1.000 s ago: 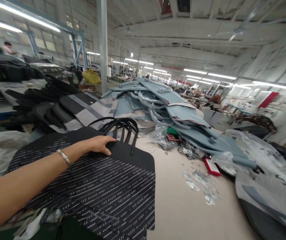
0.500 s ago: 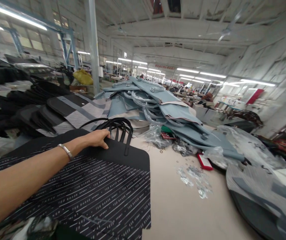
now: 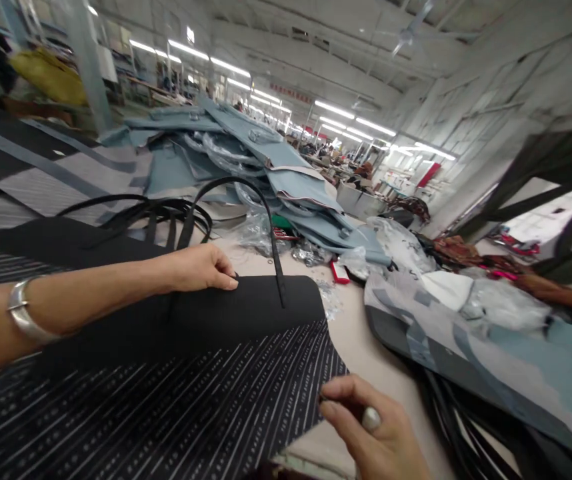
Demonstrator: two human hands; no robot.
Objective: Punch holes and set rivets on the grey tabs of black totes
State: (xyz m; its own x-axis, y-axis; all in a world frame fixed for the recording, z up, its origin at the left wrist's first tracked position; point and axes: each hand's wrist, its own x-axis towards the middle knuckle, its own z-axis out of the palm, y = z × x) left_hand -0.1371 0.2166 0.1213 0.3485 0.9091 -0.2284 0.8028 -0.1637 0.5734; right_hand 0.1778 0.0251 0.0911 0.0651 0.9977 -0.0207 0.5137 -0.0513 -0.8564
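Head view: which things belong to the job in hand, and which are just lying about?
Job in hand:
Black patterned panel, held at its top edge by the left hand; right hand near its side edge
Its black handle

Apparently just lying about:
Blue-grey pieces piled behind
Yellow bundle
Red-and-white item

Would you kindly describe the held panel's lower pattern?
Black panel, white stripes and lettering; clearest in head view.
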